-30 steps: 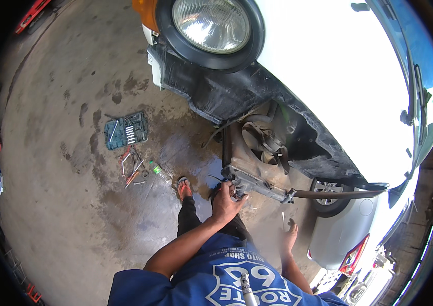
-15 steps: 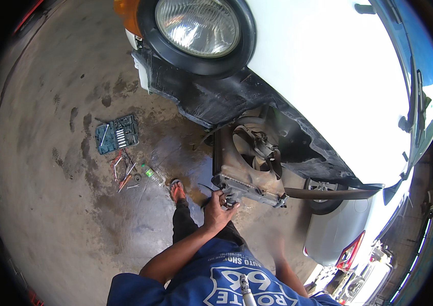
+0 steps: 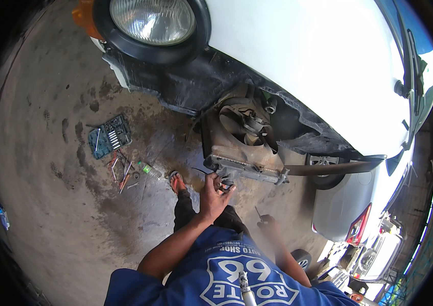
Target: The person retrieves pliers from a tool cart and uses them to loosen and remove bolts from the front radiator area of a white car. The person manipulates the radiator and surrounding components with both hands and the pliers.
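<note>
A rusty brown radiator with a fan shroud (image 3: 237,148) leans against the white car's front wheel arch, its grey bottom tank (image 3: 247,171) toward me. My left hand (image 3: 214,196) reaches out and closes its fingers around a fitting at the left end of that tank. My right hand (image 3: 270,227) is lower and to the right, blurred. It grips a thin dark tool (image 3: 258,213) whose tip points up toward the tank. A black hose (image 3: 328,168) runs from the tank's right end to the right.
The white car (image 3: 303,61) with a round headlight (image 3: 153,20) fills the top and right. On the stained concrete at left lie an open socket set case (image 3: 109,136), loose hand tools (image 3: 122,171) and a small green bottle (image 3: 150,170). My sandalled foot (image 3: 177,181) is beside them.
My left hand has stayed at the radiator's tank. My right hand has risen from beside my leg toward the tank. The view has shifted slightly.
</note>
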Demonstrator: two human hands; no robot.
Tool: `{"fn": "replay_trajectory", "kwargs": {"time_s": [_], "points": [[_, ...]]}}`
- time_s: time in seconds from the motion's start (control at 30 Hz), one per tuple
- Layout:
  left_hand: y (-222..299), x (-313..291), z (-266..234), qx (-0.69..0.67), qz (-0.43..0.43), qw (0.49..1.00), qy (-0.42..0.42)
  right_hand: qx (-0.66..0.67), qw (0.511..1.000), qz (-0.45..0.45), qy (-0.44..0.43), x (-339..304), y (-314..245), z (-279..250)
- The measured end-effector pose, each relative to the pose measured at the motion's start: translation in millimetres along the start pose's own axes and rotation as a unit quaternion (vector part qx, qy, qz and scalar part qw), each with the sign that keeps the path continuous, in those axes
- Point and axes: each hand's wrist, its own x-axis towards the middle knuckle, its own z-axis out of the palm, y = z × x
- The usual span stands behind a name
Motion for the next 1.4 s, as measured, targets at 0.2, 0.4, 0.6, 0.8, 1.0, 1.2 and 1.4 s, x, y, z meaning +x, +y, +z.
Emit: {"fn": "replay_trajectory", "kwargs": {"time_s": [0.2, 0.4, 0.6, 0.8, 1.0, 1.2, 1.4], "points": [[12.8, -2.1, -8.8, 0.061, 0.019, 0.998, -0.014, 0.011, 0.999, 0.021, -0.044, -13.6, -3.6, 4.4], [11.4, -5.9, -16.4, 0.087, 0.074, 0.993, -0.008, 0.043, 0.997, 0.012, -0.070, -23.2, -13.1, 4.9], [3.1, -10.9, -26.3, 0.033, 0.017, 0.997, -0.063, 0.000, 0.994, -0.003, -0.112, -23.4, 3.2, 19.5], [4.6, -16.7, -38.1, 0.037, 0.008, 0.995, -0.094, -0.009, 0.992, -0.047, -0.114, -27.4, 14.2, 30.5], [2.8, -19.9, -40.9, 0.010, 0.031, 0.994, -0.108, 0.027, 0.991, -0.003, -0.134, -24.3, 22.4, 37.7], [7.0, -21.9, -46.8, 0.027, 0.047, 0.992, -0.110, 0.011, 0.986, -0.090, -0.137, -24.5, 27.3, 44.3], [7.8, -18.6, -50.7, 0.007, 0.036, 0.992, -0.118, 0.062, 0.987, -0.049, -0.141, -36.6, 10.3, 43.5]]}}
